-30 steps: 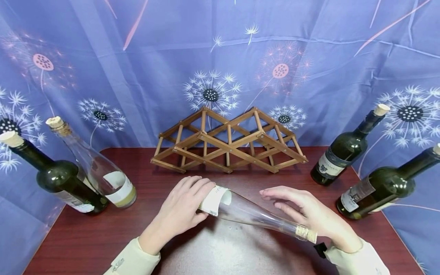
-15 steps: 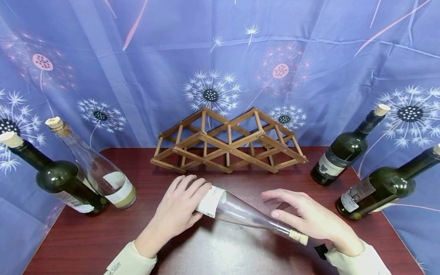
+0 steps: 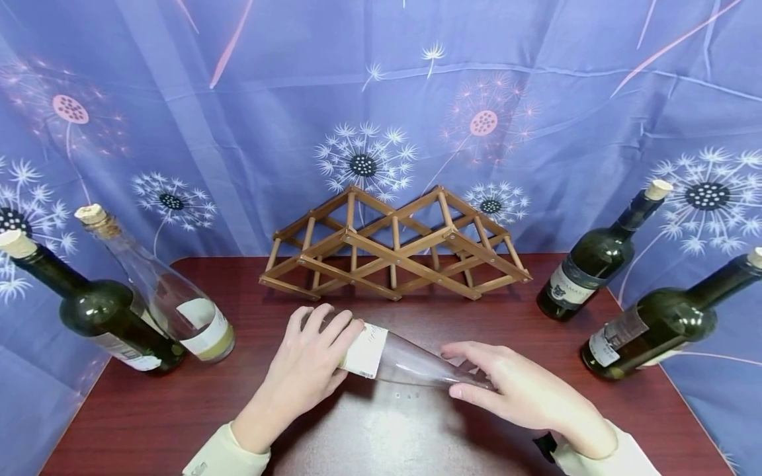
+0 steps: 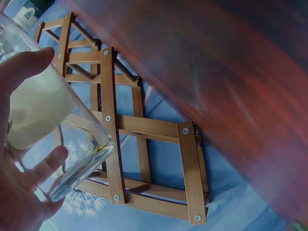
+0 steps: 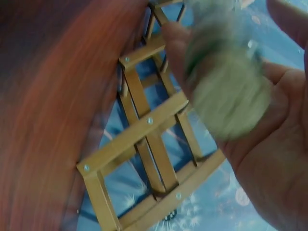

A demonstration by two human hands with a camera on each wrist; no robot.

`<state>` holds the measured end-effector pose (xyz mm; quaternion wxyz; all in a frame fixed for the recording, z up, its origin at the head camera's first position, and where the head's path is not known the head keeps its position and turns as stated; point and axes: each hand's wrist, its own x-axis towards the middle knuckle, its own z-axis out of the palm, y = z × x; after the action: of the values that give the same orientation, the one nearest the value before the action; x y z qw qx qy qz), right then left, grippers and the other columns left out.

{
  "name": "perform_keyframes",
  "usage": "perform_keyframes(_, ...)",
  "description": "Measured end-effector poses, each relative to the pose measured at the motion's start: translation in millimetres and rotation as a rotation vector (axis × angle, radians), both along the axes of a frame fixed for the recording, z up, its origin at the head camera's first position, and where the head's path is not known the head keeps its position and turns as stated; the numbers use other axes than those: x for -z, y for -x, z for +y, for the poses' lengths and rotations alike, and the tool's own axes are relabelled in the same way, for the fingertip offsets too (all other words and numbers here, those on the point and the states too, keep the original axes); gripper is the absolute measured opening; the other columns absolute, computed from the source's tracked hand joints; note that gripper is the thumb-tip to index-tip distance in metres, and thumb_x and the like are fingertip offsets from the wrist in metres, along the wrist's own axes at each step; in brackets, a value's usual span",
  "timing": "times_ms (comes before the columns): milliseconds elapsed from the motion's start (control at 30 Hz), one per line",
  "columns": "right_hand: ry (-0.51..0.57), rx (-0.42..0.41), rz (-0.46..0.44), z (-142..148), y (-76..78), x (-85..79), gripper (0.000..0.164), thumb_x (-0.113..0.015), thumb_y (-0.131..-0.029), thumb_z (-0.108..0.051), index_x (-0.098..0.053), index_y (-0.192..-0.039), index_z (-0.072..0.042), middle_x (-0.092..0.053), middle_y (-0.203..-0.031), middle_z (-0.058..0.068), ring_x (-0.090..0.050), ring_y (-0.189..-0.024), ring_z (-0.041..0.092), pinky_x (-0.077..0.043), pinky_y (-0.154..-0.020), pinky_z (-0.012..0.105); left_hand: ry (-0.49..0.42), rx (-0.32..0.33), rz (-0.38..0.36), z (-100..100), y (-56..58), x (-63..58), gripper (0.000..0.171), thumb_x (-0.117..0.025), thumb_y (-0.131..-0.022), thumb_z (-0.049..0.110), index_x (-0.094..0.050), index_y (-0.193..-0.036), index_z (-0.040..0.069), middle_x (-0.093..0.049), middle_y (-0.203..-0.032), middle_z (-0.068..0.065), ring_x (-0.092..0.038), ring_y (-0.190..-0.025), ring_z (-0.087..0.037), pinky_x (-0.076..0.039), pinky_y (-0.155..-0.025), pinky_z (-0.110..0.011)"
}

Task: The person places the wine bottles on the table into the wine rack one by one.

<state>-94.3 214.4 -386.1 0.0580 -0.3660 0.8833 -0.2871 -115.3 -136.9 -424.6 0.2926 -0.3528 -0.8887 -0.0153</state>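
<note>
My left hand (image 3: 312, 347) grips the base end of a clear glass wine bottle (image 3: 417, 360) with a white label, thumb and fingers around it. The bottle lies tilted above the table, its neck toward the right. My right hand (image 3: 524, 390) is at the neck, fingers and thumb spread to either side of it, the palm hiding the corked end in the head view. In the right wrist view the blurred cork (image 5: 233, 96) sits in front of the palm, with a gap between neck and thumb. The left wrist view shows the bottle's glass base (image 4: 82, 173) beside my fingers.
A folding wooden wine rack (image 3: 395, 254) stands at the table's back. On the left are a corked dark green bottle (image 3: 98, 307) and a corked clear bottle (image 3: 157, 281). Two corked dark bottles, one nearer the back (image 3: 601, 254), stand on the right. A patterned blue cloth hangs behind.
The bottle has shifted slightly left with my left hand. My right hand has moved left and down, from beside the bottle to around its neck, covering the cork.
</note>
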Motion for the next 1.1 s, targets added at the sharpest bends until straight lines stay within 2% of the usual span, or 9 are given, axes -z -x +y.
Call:
perform_keyframes(167,-0.066,0.048,0.064,-10,-2.1,7.2,0.053,-0.059,-0.097,-0.048,-0.055,-0.140,-0.016,-0.058,-0.130,-0.013,-0.059,-0.110,0.002,-0.050,-0.091,0.032,-0.026,0.010,0.023,3,-0.7,0.4,0.074,-0.085,-0.057,0.032,-0.057,-0.123,0.015,-0.056,-0.119,-0.004,-0.050,-0.111,-0.036,-0.036,-0.091,-0.057)
perform_keyframes(367,-0.097,0.086,0.112,-18,-3.6,15.5,0.058,-0.060,-0.096,-0.050,-0.055,-0.141,-0.015,-0.057,-0.134,-0.009,-0.055,-0.119,0.005,-0.048,-0.096,0.035,-0.015,-0.004,0.029,8,-3.2,1.5,0.073,-0.084,-0.058,0.032,-0.056,-0.122,0.016,-0.055,-0.119,-0.003,-0.049,-0.111,-0.035,-0.036,-0.091,-0.056)
perform_keyframes(767,-0.067,0.119,0.163,-29,-3.3,27.2,0.062,-0.067,-0.092,-0.046,-0.051,-0.143,-0.015,-0.056,-0.134,-0.007,-0.056,-0.117,0.006,-0.049,-0.095,0.033,-0.041,-0.019,0.033,20,-8.3,3.0,0.075,-0.087,-0.055,0.031,-0.056,-0.122,0.016,-0.055,-0.117,-0.004,-0.050,-0.109,-0.035,-0.037,-0.089,-0.055)
perform_keyframes(967,-0.037,0.107,0.190,-30,-4.5,28.6,0.058,-0.065,-0.094,-0.044,-0.051,-0.143,-0.015,-0.056,-0.133,-0.009,-0.057,-0.116,0.007,-0.050,-0.093,0.033,-0.066,-0.022,0.037,23,-8.7,3.8,0.071,-0.086,-0.056,0.025,-0.056,-0.120,0.016,-0.055,-0.115,-0.004,-0.051,-0.110,-0.036,-0.037,-0.090,-0.055)
perform_keyframes(1100,-0.026,0.107,0.205,-28,-5.5,28.7,0.057,-0.064,-0.095,-0.044,-0.051,-0.143,-0.015,-0.056,-0.134,-0.009,-0.057,-0.115,0.006,-0.050,-0.091,0.033,-0.078,-0.019,0.035,23,-9.1,3.2,0.070,-0.084,-0.059,0.023,-0.057,-0.124,0.015,-0.055,-0.117,-0.004,-0.050,-0.112,-0.034,-0.036,-0.093,-0.055)
